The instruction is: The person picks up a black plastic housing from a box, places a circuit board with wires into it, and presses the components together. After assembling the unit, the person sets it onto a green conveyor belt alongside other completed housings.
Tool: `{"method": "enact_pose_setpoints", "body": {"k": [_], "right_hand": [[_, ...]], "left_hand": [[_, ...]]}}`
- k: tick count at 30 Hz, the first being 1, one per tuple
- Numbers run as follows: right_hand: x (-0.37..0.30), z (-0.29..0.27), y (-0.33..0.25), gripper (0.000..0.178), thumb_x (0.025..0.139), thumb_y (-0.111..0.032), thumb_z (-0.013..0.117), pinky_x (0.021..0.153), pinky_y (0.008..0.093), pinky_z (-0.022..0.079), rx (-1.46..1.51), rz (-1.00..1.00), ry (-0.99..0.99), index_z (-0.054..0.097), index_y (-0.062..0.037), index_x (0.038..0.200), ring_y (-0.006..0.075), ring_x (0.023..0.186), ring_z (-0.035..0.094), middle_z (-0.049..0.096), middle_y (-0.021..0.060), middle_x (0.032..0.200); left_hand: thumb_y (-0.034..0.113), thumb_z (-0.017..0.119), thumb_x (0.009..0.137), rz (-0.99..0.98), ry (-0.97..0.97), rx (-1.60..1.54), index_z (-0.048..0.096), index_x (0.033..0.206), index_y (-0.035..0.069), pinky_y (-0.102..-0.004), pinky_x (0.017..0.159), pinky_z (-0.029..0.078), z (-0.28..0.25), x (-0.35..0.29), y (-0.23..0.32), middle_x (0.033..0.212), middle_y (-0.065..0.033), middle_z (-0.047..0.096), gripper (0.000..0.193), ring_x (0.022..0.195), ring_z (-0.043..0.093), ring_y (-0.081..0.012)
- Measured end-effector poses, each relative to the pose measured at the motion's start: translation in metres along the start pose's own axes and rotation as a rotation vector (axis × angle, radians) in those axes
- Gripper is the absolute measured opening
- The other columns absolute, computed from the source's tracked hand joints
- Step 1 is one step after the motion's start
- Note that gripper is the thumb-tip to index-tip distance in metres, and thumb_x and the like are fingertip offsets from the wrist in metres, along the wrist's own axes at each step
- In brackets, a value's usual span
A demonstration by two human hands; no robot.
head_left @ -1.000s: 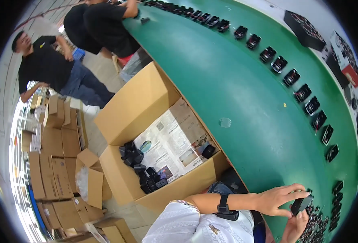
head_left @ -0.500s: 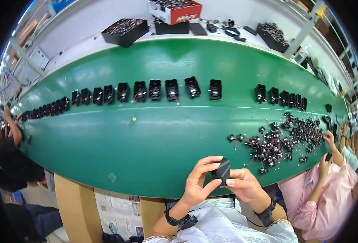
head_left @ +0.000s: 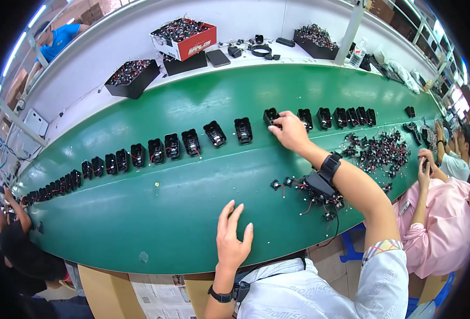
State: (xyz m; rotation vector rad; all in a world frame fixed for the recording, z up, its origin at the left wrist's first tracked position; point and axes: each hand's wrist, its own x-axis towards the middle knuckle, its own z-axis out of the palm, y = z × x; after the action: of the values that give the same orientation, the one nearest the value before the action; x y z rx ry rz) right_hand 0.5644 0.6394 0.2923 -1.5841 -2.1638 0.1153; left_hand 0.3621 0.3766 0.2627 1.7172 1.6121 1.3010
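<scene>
Right hand [head_left: 291, 131] pinches black housing [head_left: 270, 116] in row toward far edge of green worktable [head_left: 192, 212], other housings [head_left: 243, 131] either side; left hand [head_left: 232, 243] empty, fingers spread wide, above near edge; small wired parts [head_left: 377, 151] heaped toward right end

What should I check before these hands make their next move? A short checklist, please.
1. Left hand free: ok, open and empty above the table.
2. Right hand touching a black housing in the row: ok.
3. Firm grip on that housing: cannot tell.
4. Housings lined up evenly: not ok, one sits askew.
5. Wired parts all in one pile: not ok, some lie scattered.
</scene>
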Motion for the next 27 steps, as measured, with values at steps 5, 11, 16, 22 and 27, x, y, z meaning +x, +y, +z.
{"method": "enact_pose_setpoints", "body": {"k": [5,11,16,22,27], "right_hand": [[0.0,0.012,-0.008,0.037,0.081,-0.031,0.077,0.092,0.044,0.051,-0.077,-0.021,-0.057,0.074,-0.0009,0.102,0.0357,0.107,0.063,0.06,0.0194,0.126],[0.007,-0.002,-0.008,0.052,0.073,-0.035,0.083,0.089,0.0436,0.054,-0.113,-0.075,-0.054,0.07,0.0002,0.109,0.0374,0.104,0.064,0.059,0.0196,0.124],[-0.01,-0.037,-0.016,0.048,0.077,-0.031,0.079,0.093,0.0439,0.051,-0.103,-0.181,0.036,0.065,-0.0006,0.112,0.0363,0.111,0.062,0.063,0.0174,0.123],[-0.101,-0.115,-0.049,0.03,0.079,-0.012,0.073,0.088,0.0415,0.052,0.067,-0.356,-0.295,0.067,-0.0043,0.107,0.0329,0.102,0.063,0.065,0.0132,0.111],[-0.127,-0.056,-0.056,0.033,0.08,-0.009,0.071,0.086,0.0411,0.051,-0.168,-0.54,-0.251,0.065,-0.0051,0.112,0.0317,0.098,0.06,0.062,0.0125,0.111]], "left_hand": [[0.008,0.068,0.083,0.005,0.0,-0.004,0.063,0.123,0.002,-0.0431,0.103,0.045,0.001,0.0,-0.004,0.137,-0.0186,0.053,0.041,0.125,0.054,-0.0359],[0.007,0.07,0.081,-0.009,-0.009,-0.021,0.065,0.119,0.004,-0.0435,0.103,0.046,0.004,-0.002,-0.003,0.138,-0.0187,0.053,0.038,0.125,0.054,-0.0356],[0.003,0.069,0.08,-0.018,0.066,-0.099,0.068,0.111,0.004,-0.0415,0.1,0.048,-0.014,-0.011,0.002,0.129,-0.0178,0.06,0.031,0.117,0.06,-0.0335],[0.003,0.055,0.095,-0.429,0.926,0.288,0.06,0.106,-0.003,-0.0351,0.084,0.052,-0.163,-0.159,-0.115,0.101,-0.0132,0.063,0.013,0.089,0.061,-0.0224],[0.027,0.063,0.091,-1.232,0.078,0.917,0.039,0.142,-0.006,-0.0486,0.112,0.034,-0.219,-0.394,-0.287,0.145,-0.0273,0.041,0.065,0.133,0.04,-0.0445]]}}
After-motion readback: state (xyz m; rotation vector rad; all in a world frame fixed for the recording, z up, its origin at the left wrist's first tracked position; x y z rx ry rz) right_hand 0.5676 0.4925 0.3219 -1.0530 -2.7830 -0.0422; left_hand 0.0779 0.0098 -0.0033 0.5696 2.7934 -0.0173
